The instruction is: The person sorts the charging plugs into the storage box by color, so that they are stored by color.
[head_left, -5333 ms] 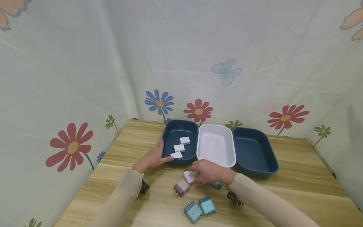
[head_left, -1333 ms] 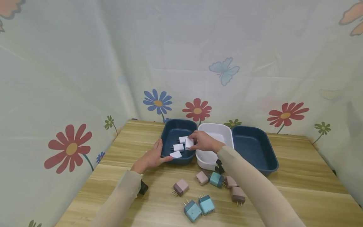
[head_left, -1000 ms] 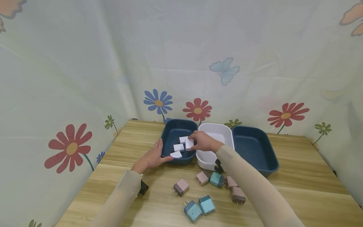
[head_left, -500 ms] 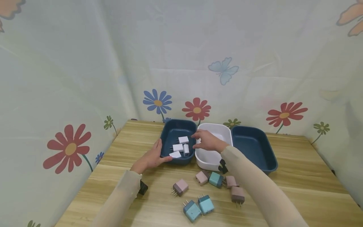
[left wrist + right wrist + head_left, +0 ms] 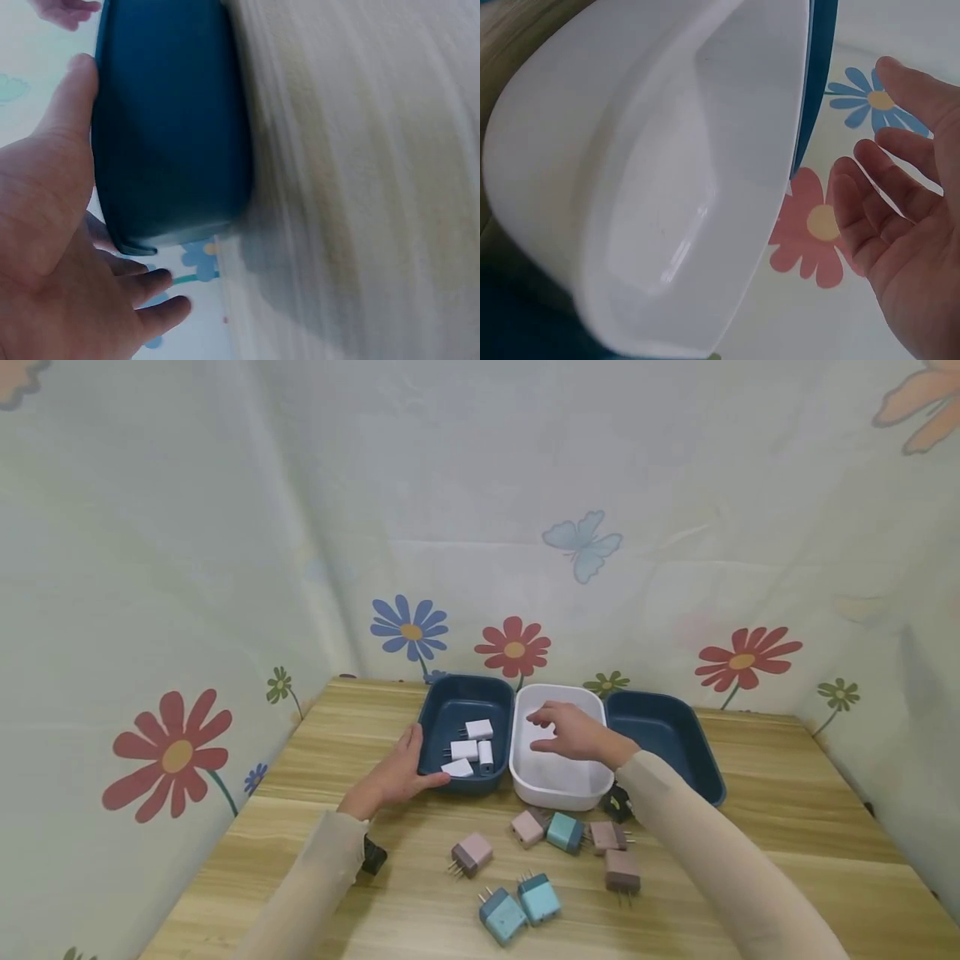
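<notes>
My left hand (image 5: 393, 774) rests at the near left corner of the left dark blue bin (image 5: 429, 727), its thumb along the front rim and its fingers at the side. The left wrist view shows the thumb touching the rim, fingers extended. Inside that bin are several white charger plugs (image 5: 478, 729), one standing apart in direction from the others. Above the white bin (image 5: 534, 774) hovers my right hand (image 5: 576, 732), fingers loosely bent and apart, holding nothing; the right wrist view shows its bare palm. Pink plugs (image 5: 472, 853) and teal plugs (image 5: 539, 898) lie on the table in front.
A second dark blue bin (image 5: 708, 760) stands right of the white one, partly behind the right sleeve. The three bins sit side by side on a wooden table (image 5: 360, 714). A flower-printed cloth (image 5: 450, 485) hangs behind the table.
My right hand set a white charger plug in the left bin, let go, and drew back rightward over the white bin. My left hand stays at the left bin.
</notes>
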### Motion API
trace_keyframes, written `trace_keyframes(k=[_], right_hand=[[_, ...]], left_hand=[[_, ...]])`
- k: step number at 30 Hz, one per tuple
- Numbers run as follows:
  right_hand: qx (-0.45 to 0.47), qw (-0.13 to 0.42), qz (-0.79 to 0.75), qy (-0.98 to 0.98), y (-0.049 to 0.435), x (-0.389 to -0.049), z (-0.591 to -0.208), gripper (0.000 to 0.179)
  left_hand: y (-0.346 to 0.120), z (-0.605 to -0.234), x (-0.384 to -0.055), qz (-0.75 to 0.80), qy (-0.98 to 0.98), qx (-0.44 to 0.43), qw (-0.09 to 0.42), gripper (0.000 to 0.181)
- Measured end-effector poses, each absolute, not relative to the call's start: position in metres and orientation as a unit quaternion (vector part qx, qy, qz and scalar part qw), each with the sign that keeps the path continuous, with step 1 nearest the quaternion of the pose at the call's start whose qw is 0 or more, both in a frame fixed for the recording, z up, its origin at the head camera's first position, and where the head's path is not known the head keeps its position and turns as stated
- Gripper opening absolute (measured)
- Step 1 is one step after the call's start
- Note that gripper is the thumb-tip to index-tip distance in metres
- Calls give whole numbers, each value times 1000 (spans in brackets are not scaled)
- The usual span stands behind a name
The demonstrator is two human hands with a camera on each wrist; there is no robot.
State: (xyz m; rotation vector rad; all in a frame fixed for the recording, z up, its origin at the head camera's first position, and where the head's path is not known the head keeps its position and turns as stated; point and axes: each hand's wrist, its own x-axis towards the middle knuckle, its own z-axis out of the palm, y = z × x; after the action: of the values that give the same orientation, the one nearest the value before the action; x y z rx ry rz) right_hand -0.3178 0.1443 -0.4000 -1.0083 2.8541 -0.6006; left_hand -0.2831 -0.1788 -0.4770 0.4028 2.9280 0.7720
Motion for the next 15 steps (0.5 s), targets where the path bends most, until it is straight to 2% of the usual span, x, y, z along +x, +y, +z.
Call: trace_keyframes(k=[5,9,15], right_hand=[[-324,20,-191,926,162,-308,-395,48],[-300,20,-187,935,175,-300,-396,53],[-265,23,-181,947,194,-292,-407,62]], left_hand=[[-172,-467,-279,205,963,177,2,110],[-160,-455,-270,158,960,229,-28,96],[-136,-444,-253,142,945,293,-28,80]])
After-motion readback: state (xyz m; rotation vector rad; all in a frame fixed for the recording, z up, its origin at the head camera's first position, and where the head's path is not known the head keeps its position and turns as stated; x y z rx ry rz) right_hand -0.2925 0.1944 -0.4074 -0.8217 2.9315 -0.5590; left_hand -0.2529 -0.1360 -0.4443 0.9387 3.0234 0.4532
